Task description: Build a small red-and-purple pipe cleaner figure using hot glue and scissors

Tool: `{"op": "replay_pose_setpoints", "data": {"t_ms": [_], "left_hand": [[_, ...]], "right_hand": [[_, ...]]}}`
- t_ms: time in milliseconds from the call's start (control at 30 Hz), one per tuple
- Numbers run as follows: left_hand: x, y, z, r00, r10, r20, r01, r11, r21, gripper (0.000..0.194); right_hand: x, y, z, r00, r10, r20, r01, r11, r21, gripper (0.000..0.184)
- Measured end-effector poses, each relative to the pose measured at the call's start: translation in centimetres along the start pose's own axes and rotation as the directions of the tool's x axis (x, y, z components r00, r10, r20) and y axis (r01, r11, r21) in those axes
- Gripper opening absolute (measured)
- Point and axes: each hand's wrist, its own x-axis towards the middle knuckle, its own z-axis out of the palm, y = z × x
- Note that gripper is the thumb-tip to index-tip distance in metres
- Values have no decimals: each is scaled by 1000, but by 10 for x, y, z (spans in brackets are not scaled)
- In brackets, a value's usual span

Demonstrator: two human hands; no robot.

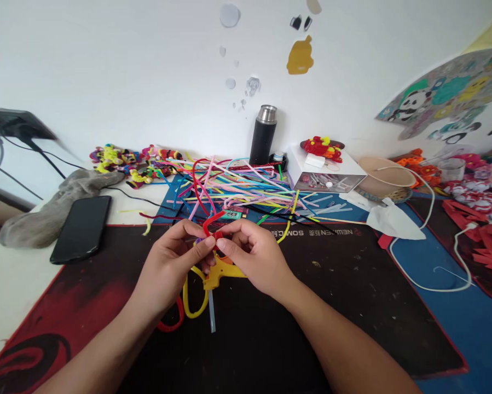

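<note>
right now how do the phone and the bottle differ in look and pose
The phone lies flat, while the bottle stands upright. The phone is a thin slab; the bottle is a cylinder. The phone looks dark all over, whereas the bottle has a silver top. Both are mostly black.

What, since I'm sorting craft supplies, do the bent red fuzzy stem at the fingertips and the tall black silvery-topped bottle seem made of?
The bent red stem looks like matte chenille, perhaps over wire: soft edges, held curve. The tall black bottle seems smooth coated metal, possibly plastic; its silvery top reflects brightly, suggesting steel.
</note>
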Motion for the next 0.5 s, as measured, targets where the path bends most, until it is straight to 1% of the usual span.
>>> {"op": "replay_pose_setpoints", "data": {"t_ms": [133, 233, 367, 433, 500], "left_hand": [[1, 0, 0, 1000, -14, 7, 14, 1000, 14, 37], [0, -1, 2, 1000, -3, 11, 2, 999, 41, 36], [-4, -2, 7, 997, 75, 31, -78, 991, 105, 31], [-5, -3, 7, 991, 132, 11, -132, 979, 155, 27], [-5, -3, 6, 982, 188, -32, -178, 965, 194, 25]], "right_hand": [[0, -2, 2, 998, 56, 23, -57, 996, 63, 23], [2, -3, 2, 995, 92, 41, -97, 985, 144, 25], [6, -1, 0, 984, 170, 57, -179, 951, 253, 29], [7, -1, -2, 982, 182, 56, -191, 943, 271, 31], [7, -1, -4, 985, 166, 57, -175, 946, 273, 31]]}}
